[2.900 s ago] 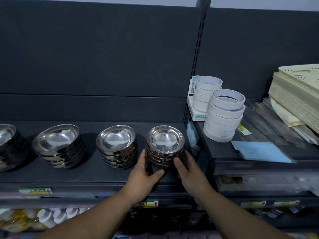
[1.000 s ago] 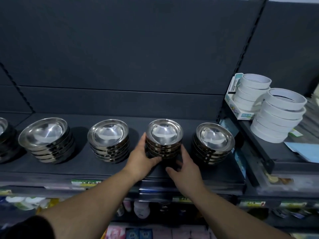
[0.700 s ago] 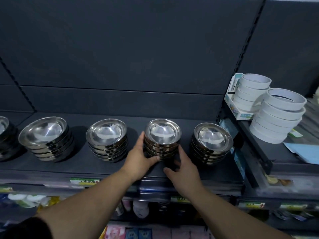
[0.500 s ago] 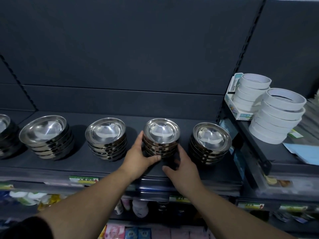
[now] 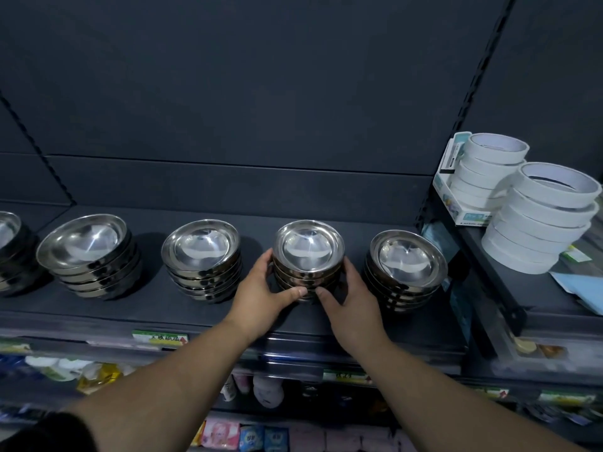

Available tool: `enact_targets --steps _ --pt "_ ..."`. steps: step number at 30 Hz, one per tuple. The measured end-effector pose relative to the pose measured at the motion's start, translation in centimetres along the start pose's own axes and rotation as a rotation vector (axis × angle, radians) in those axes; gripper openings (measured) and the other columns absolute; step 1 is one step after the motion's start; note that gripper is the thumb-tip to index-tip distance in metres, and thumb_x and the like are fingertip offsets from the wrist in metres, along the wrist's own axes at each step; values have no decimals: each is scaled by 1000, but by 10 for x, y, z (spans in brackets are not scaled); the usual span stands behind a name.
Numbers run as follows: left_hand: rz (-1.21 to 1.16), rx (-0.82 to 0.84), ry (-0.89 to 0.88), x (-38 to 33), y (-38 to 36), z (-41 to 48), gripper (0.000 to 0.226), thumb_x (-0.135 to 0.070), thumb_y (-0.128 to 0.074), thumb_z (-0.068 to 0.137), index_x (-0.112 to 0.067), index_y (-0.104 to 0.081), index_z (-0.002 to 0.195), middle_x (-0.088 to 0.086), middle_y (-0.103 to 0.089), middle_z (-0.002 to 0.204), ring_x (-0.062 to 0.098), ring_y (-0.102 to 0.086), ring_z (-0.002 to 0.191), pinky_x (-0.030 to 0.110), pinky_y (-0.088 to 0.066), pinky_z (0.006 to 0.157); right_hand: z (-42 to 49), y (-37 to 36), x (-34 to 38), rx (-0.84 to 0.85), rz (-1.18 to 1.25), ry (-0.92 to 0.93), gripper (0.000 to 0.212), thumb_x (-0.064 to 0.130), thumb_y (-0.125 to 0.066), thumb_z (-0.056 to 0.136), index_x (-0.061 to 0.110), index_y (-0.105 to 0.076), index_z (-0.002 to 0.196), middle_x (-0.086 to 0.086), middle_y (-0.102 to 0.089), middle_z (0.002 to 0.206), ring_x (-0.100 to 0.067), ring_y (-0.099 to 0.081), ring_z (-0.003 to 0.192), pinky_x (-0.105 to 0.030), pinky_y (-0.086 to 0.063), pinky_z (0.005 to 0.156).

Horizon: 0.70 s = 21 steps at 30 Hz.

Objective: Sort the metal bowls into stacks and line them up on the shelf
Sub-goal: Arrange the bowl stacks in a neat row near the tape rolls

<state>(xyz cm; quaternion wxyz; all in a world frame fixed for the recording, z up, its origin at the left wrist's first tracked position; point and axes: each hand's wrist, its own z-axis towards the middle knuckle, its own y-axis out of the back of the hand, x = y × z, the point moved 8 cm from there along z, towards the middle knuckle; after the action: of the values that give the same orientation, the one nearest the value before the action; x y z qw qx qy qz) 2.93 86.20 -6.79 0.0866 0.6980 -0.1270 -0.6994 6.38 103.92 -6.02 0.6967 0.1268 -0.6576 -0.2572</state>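
Several stacks of shiny metal bowls stand in a row on the dark shelf (image 5: 137, 308). My left hand (image 5: 261, 295) and my right hand (image 5: 350, 300) grip the middle stack (image 5: 308, 252) from either side, thumbs meeting at its front base. To its right stands another stack (image 5: 406, 265). To its left are a similar stack (image 5: 202, 252), a wider stack (image 5: 86, 246), and at the frame's left edge a partly cut-off stack (image 5: 8, 233).
White tape rolls (image 5: 541, 220) and a second pile of them (image 5: 489, 168) sit on the raised shelf at the right, beside an upright post (image 5: 427, 203). Price labels (image 5: 160, 338) line the shelf front. Packaged goods (image 5: 241, 435) fill the shelves below.
Both hands have slid the middle stack slightly back and to the left on the shelf. My thumbs have closed in at the front of its base.
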Motion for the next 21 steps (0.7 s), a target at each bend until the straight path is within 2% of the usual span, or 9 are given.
enact_targets --steps 3,9,11,14,16,18,21 --pt "7 -2 -5 0 0 1 94 -18 -86 69 -22 -33 146 -6 -54 138 5 -49 127 31 -36 113 -1 0 0 -7 18 -2 76 26 -69 87 24 -29 152 1 -49 147 -11 -44 136 -37 -36 115" --pt "33 10 1 -4 -2 -3 92 -17 -83 73 -21 -29 148 -11 -51 134 3 -47 125 18 -33 105 -5 -1 0 4 31 -29 80 28 -72 84 25 -28 151 2 -50 145 -11 -45 134 -36 -37 114" --pt "84 12 23 -1 -1 -8 94 -24 -82 74 -19 -26 150 -11 -48 135 2 -42 126 19 -32 106 -10 -2 -4 16 -4 -82 80 30 -74 83 19 -31 150 0 -52 143 -14 -48 131 -33 -39 111" --pt "209 9 98 12 1 -25 98 -37 -81 73 -16 -25 151 -6 -41 146 8 -38 133 27 -31 113 -21 -8 -15 70 -74 -192 64 29 -75 82 12 -46 137 -4 -61 130 -18 -57 118 -23 -42 98" --pt "305 8 103 17 6 -40 89 -40 -79 75 -16 -34 147 0 -42 148 14 -41 135 29 -33 113 -28 -14 -14 146 -183 -207 54 32 -73 83 12 -56 130 -4 -64 126 -18 -59 115 -22 -42 94" --pt "409 -12 29 13 16 -54 68 -37 -75 79 -19 -48 138 -1 -49 137 11 -47 127 19 -34 107 -30 -20 -8 206 -274 -175 45 35 -70 85 15 -63 124 -1 -66 124 -16 -60 114 -19 -40 93" --pt "495 -58 -57 11 41 -73 47 -35 -71 83 -22 -59 127 -8 -53 124 -1 -48 109 4 -29 92 -34 -32 4 257 -318 -121 38 36 -68 85 20 -67 120 3 -68 122 -14 -61 112 -19 -41 94"
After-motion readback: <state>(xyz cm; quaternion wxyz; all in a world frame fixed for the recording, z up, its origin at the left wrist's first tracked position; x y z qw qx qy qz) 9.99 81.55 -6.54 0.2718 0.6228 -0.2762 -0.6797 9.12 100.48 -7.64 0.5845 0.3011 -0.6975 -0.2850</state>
